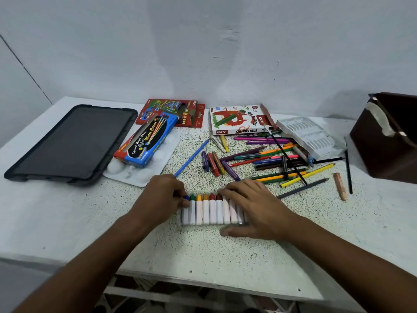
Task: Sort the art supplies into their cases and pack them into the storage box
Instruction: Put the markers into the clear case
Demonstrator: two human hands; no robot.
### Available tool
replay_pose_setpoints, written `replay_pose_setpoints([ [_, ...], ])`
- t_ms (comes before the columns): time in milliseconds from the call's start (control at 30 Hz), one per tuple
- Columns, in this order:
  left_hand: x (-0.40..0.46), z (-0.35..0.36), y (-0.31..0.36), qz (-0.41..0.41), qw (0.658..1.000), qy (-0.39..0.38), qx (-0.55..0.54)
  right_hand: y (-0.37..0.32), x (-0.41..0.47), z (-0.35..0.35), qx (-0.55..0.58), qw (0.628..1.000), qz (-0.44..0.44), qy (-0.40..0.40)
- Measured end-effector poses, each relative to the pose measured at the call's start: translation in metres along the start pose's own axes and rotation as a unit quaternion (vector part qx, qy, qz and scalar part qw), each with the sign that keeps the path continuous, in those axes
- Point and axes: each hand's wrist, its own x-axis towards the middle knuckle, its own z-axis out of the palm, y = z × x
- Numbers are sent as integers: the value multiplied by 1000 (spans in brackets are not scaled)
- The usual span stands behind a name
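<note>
Row of white-bodied paint tubes with coloured caps [208, 211]: light, loose, rolls apart; squeeze from both ends. Left hand [161, 197] pinches blue end tube; right hand [255, 208] flat, pressing row.

The surface [225, 251] looked rough, matt and speckled. At ten o'clock lay a glossy-screened tablet [72, 141] in matt casing. Printed card boxes [237, 119] at twelve looked glossy; a ribbed plastic tray [311, 136] sat at two.
</note>
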Motion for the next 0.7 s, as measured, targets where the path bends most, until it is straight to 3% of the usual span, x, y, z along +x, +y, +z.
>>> replay_pose_setpoints([
  [233, 10, -10, -7, -20, 1000, -9, -16, -2, 13, -9, 28, 998, 10, -47],
  [467, 68, -32, -57, -68, 978, 160, 113, -3, 15, -11, 88, 995, 24, -29],
  [567, 91, -41, -73, -156, 970, 98, 159, -5, 16, -12, 81, 995, 26, -45],
  [700, 115, -44, -81, -194, 967, 30, 161, 2, 20, -15, 125, 991, 50, -26],
])
